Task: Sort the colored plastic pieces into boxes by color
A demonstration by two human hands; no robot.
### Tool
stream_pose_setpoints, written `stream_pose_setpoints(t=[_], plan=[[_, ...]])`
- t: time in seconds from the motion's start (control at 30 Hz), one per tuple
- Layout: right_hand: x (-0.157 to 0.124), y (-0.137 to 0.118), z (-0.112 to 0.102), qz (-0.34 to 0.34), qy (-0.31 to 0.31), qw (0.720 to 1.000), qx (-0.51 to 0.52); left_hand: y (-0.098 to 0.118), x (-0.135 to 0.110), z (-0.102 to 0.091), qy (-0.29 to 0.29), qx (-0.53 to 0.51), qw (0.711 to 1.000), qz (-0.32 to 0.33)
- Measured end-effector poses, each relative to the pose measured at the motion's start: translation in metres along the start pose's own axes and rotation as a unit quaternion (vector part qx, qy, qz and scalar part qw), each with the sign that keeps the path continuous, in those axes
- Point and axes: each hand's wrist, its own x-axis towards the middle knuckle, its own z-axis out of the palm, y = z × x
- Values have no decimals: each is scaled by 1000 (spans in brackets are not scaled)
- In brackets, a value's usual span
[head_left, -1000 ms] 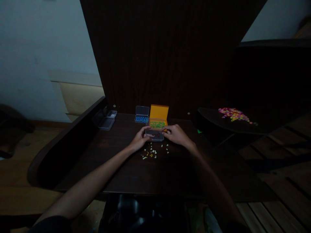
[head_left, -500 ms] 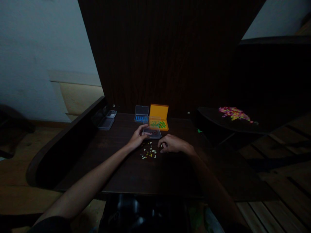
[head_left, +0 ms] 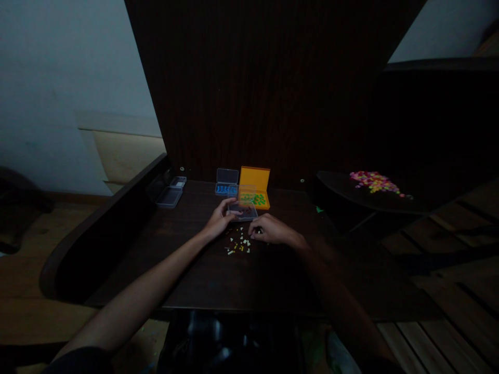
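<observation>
In a dim room, we sat at a dark wooden counter (head_left: 202, 280) set against a tall, dark panelled board (head_left: 257, 88), with a pale wall (head_left: 58, 72) to the left and plank flooring (head_left: 448, 322) to the right. Our left hand (head_left: 219, 222) had its grip closed on the near left edge of a small clear case (head_left: 242, 210), which lay in the middle of the counter. Our right hand (head_left: 271, 232) rested just beside it, fingertips pinched on one of the tiny pale pieces (head_left: 239, 245) scattered on the wood in front of the case; the light was too low for us to tell which piece. Just behind the clear case stood an open orange box (head_left: 254, 188) of green bits, touching a blue-filled clear box (head_left: 226, 183). Two more clear boxes (head_left: 171, 193) sat near the counter's left rim. Well apart to the right, a heap of coloured beads (head_left: 375, 182) lay on a dark curved surface.
</observation>
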Motion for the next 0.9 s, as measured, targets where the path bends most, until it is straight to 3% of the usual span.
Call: stream_pose_setpoints(t=[0.4,0.9], plan=[[3,9,6,5,36,999,5,-2,1,-3,5,-2,1000,18],[-5,12,-5,8,16,999,40,1,1,-3,18,29,999,11]])
